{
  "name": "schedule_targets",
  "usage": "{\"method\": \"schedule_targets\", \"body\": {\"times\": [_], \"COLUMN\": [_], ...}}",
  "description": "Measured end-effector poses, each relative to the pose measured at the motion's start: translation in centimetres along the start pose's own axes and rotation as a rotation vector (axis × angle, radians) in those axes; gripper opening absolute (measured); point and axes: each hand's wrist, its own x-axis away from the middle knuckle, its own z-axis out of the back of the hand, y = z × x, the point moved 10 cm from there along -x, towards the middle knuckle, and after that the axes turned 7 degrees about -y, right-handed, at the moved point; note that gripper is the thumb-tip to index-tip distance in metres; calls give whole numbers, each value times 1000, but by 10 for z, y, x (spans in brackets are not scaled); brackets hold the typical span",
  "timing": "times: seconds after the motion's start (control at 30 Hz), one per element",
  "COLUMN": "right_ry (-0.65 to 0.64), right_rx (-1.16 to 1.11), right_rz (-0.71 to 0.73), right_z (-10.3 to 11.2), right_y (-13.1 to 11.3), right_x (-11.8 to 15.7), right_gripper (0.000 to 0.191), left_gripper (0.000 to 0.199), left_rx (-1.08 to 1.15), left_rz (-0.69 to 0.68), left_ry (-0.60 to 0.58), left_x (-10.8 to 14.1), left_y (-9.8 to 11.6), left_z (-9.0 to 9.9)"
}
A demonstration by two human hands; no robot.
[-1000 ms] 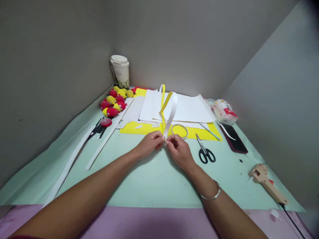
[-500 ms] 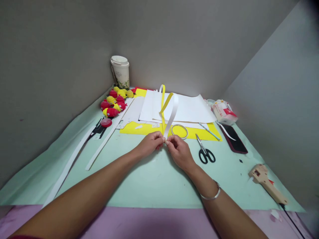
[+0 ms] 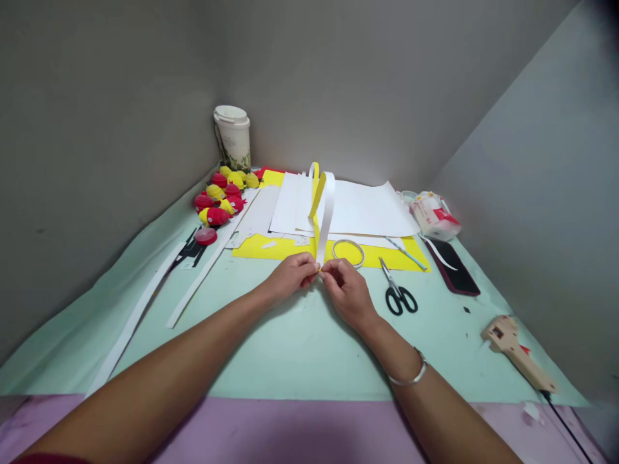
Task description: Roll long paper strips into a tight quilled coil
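The scissors (image 3: 398, 293) lie on the pale green cover (image 3: 290, 361), blades pointing away from the person, and to their left the left hand (image 3: 291, 272) and the right hand (image 3: 349, 287) are close together, fingertips pinched on the near end of a yellow and white paper strip (image 3: 327, 216). Whether the fingertips of the two hands touch cannot be told. The strip rises from the pinch and bends over in a loop, left of the scissors and reaching beyond them. A pale ring (image 3: 348, 242) lies just left of the scissors and slightly beyond, partly over a yellow sheet (image 3: 251, 249). Farther beyond the scissors are white sheets (image 3: 372, 206), and a slim light-blue stick (image 3: 406, 253) rests just past the blades. Right of the scissors lies a dark phone (image 3: 459, 274) with a curved white piece across it; nearer than the scissors and farther right is a beige glue gun (image 3: 517, 353).
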Motion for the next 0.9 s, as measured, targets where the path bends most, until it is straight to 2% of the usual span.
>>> {"method": "schedule_targets", "body": {"times": [0.37, 0.9], "right_ry": [-18, -68], "right_rx": [39, 37], "right_rz": [-5, -44], "right_z": [-1, -7], "right_y": [-1, 6], "right_x": [0, 0], "right_gripper": [4, 6], "left_gripper": [18, 16], "left_rx": [21, -71], "left_rz": [-12, -9], "left_ry": [-13, -60], "left_x": [1, 0], "left_y": [1, 2], "left_z": [-1, -2]}}
